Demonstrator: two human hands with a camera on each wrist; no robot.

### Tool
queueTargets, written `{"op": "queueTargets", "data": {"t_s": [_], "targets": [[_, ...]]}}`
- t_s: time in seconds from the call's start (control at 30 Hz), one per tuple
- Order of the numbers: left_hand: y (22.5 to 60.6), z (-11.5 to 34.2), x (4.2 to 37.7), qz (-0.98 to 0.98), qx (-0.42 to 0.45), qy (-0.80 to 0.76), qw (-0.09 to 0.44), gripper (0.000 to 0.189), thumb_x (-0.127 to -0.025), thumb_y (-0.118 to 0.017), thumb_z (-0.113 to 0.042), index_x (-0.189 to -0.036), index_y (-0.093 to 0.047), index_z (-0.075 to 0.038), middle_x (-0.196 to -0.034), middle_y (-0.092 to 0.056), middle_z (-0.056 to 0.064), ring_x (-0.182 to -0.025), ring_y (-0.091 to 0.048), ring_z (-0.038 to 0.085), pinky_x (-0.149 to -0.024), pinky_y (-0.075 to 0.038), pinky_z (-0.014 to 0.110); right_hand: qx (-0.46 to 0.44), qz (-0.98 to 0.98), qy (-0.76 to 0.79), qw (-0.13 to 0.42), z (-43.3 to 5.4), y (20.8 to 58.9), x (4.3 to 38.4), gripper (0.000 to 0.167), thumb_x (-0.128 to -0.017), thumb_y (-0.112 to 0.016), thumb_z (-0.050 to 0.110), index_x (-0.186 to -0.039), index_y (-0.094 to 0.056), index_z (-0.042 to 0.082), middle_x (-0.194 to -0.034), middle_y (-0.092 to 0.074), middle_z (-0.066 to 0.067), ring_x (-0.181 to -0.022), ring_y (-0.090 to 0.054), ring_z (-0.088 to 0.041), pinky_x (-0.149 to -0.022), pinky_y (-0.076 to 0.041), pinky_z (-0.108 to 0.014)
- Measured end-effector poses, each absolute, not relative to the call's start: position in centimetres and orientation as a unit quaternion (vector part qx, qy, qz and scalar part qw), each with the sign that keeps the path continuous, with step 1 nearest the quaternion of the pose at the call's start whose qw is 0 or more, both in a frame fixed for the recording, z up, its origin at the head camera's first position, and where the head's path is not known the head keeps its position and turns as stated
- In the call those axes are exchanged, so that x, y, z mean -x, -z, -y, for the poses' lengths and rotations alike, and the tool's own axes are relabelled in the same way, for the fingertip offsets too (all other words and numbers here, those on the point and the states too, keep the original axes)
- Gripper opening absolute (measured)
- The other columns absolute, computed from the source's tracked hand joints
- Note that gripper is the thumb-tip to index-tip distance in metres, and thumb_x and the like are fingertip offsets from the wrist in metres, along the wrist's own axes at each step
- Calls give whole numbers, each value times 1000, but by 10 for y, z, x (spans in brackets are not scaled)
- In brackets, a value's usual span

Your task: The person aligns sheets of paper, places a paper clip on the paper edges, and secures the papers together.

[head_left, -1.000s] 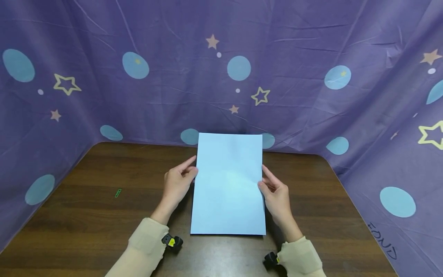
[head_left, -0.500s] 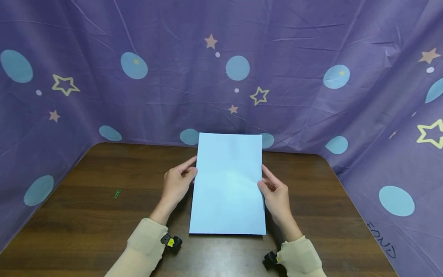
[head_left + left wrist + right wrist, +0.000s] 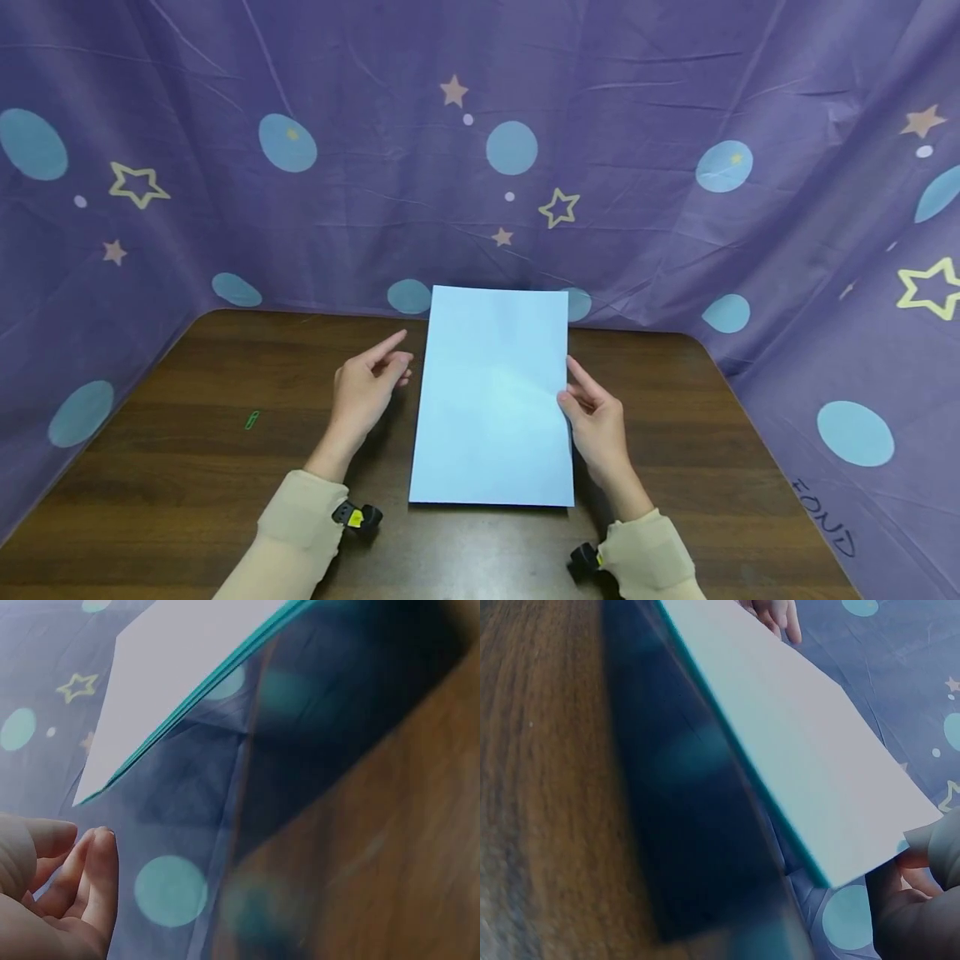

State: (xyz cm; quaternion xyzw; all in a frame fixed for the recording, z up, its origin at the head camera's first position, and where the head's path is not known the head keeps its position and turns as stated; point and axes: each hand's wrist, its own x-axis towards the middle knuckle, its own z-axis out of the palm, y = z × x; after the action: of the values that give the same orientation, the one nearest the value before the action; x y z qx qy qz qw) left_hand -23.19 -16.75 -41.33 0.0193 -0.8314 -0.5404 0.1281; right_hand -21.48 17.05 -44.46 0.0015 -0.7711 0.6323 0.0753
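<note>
Pinching the right edge of some light blue paper (image 3: 492,396) between thumb and fingers, the right hand (image 3: 598,429) reaches in from the near side of the desk (image 3: 720,450), its forearm slanting inward. The left hand (image 3: 363,392) is just apart from the paper — index finger stretched forward, thumb and other fingers loosely bent, a narrow strip of wood between it and the paper's left edge. The paper is over the middle of the desk, its far end overlapping the line of the far edge; the left wrist view shows layered teal sides. Wider stretches of wood run toward the left and right edges, with a green paper clip (image 3: 252,420) lying in the left half. On the purple curtain (image 3: 375,100) past the right edge, handwritten letters (image 3: 825,521) look like "FOND" — the first is unclear
</note>
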Motion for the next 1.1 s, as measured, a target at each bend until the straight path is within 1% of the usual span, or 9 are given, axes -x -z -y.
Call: {"op": "queueTargets", "data": {"t_s": [0.13,0.23,0.33,0.5,0.6,0.77,0.83,1.07,1.1], "targets": [[408,185,232,846,-23,512,147,39,-105,-68,-21,-144,-68,-26,-108,-81,6,-82,-77,10,-74,-59,15,5,771,-633,73,-173,444,216,56,-104,-68,5,-152,-60,33,-114,-72,-17,-106,-64,-15,-91,-53,-18],[405,200,231,861,-16,484,157,39,-105,-69,-26,-144,-69,-25,-105,-82,4,-83,-78,11,-73,-57,13,9,771,-633,76,-173,444,216,56,-104,-68,4,-151,-60,33,-114,-72,-17,-106,-64,-15,-90,-53,-18],[403,215,228,875,-4,456,162,38,-106,-68,-30,-144,-69,-24,-104,-82,5,-83,-78,12,-72,-56,13,11,769,-634,77,-173,445,217,57,-103,-68,3,-151,-61,32,-113,-72,-17,-105,-64,-15,-90,-53,-18],[397,239,223,904,4,393,166,38,-107,-66,-34,-143,-70,-23,-104,-82,4,-82,-76,10,-66,-52,17,6,767,-637,74,-172,444,217,56,-104,-68,3,-152,-60,31,-113,-72,-15,-105,-64,-12,-90,-53,-17],[393,255,220,918,13,359,166,37,-107,-66,-31,-142,-71,-22,-107,-82,4,-87,-74,17,-64,-50,25,4,766,-639,76,-172,444,217,56,-103,-68,2,-152,-61,30,-112,-72,-16,-103,-64,-12,-88,-53,-18],[391,283,216,936,34,307,167,35,-105,-67,-26,-139,-72,-16,-109,-81,8,-94,-74,32,-74,-49,38,-5,768,-636,78,-173,447,216,56,-104,-67,2,-152,-60,31,-113,-72,-17,-104,-64,-13,-89,-53,-18],[391,293,215,942,37,291,165,35,-105,-68,-25,-138,-73,-15,-109,-81,10,-98,-74,35,-78,-50,43,-10,769,-634,79,-173,448,216,56,-104,-67,3,-152,-60,32,-113,-72,-18,-105,-64,-13,-89,-53,-18],[393,322,210,956,25,255,146,37,-104,-70,-24,-137,-72,-11,-110,-80,13,-100,-73,39,-79,-48,47,-10,769,-634,78,-173,446,216,55,-104,-68,5,-152,-60,32,-113,-72,-18,-105,-64,-14,-89,-53,-18],[393,325,209,957,24,251,144,37,-103,-71,-24,-137,-72,-10,-110,-80,14,-100,-73,40,-80,-49,49,-8,769,-635,77,-173,446,215,55,-104,-68,5,-151,-60,32,-113,-72,-18,-106,-64,-15,-90,-53,-18]]}}
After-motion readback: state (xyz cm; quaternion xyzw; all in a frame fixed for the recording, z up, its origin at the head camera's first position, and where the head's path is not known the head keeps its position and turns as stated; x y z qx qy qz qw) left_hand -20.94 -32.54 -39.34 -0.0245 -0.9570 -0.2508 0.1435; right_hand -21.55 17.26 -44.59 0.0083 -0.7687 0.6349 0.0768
